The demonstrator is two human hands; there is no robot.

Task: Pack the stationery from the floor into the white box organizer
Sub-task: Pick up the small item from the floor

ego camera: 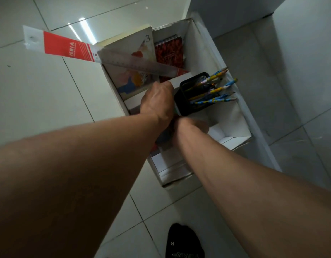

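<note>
The white box organizer stands on the tiled floor. Its back compartments hold an illustrated book and a red spiral notebook. A clear ruler in a red sleeve lies slanted across them. Several pencils fill a black mesh pen holder on the right. Both my hands reach into the middle compartment. My left hand points down with its fingers hidden, over a dark pack with red and green bits. My right hand is blurred, touching the pack beside the holder.
A white wall or cabinet rises behind the organizer on the right. The organizer's front compartments show bare white bottoms. A foot in a black sock rests on the floor tiles at the bottom.
</note>
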